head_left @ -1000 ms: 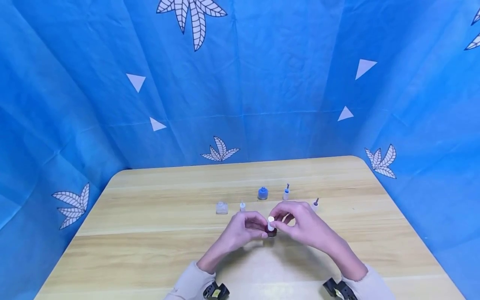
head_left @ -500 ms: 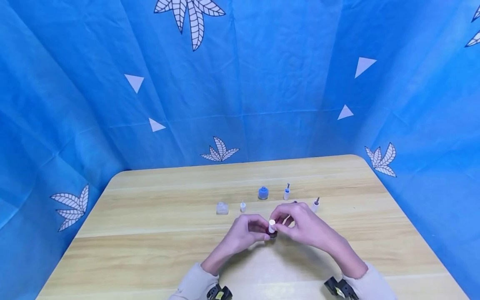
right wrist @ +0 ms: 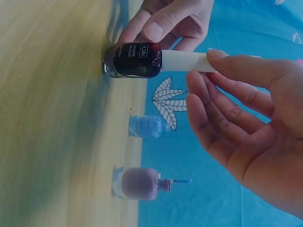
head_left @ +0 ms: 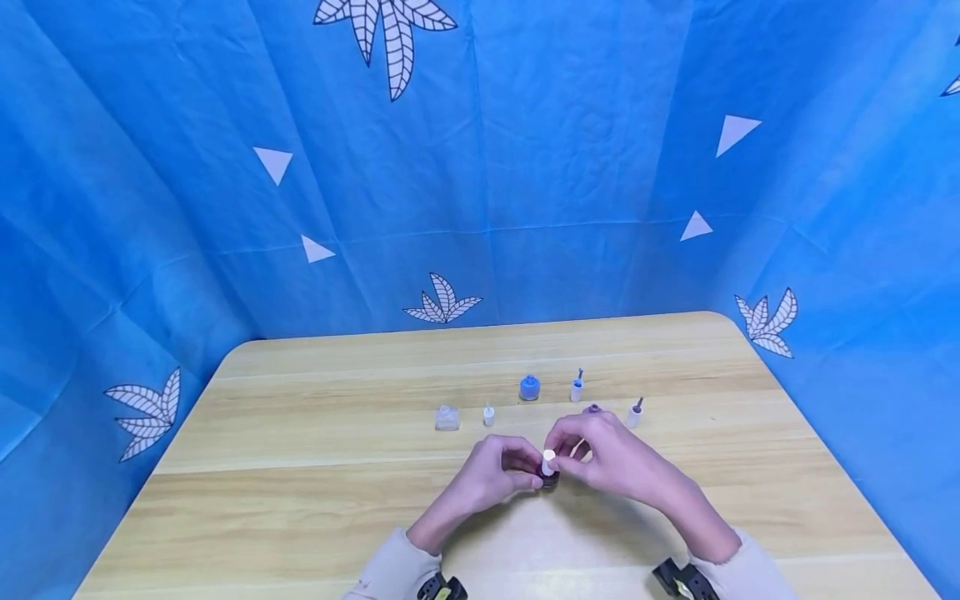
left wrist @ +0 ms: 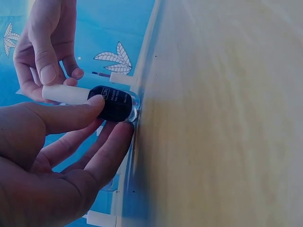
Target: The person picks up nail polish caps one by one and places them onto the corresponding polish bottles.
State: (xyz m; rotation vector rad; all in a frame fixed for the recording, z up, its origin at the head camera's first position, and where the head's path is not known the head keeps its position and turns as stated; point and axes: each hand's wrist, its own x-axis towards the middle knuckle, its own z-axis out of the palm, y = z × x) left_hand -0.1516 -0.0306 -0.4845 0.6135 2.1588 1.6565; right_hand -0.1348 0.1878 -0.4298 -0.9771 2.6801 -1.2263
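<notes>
A dark nail polish bottle [right wrist: 135, 60] with a tall white cap [right wrist: 184, 61] stands upright on the table in front of me. My left hand [head_left: 491, 473] holds the bottle's dark body between thumb and fingers. From the other side, my right hand [head_left: 611, 454] pinches the white cap between thumb and index finger. The cap sits on the bottle's neck; how tight it is cannot be told. Behind the right hand, a purple polish bottle [right wrist: 139, 183] without a cap is mostly hidden in the head view.
Farther back stand an uncapped blue polish bottle [head_left: 529, 388] and a clear bottle [head_left: 447, 418]. White caps rest brush-up near them: one with a blue brush [head_left: 577, 390], one with a dark brush [head_left: 635, 413], one with a pale brush [head_left: 489, 415]. A blue curtain [head_left: 480, 167] hangs behind the table.
Both hands and the dark bottle have shifted slightly toward me. The purple bottle's top now shows behind the right hand, and the pale-brush cap is fully uncovered.
</notes>
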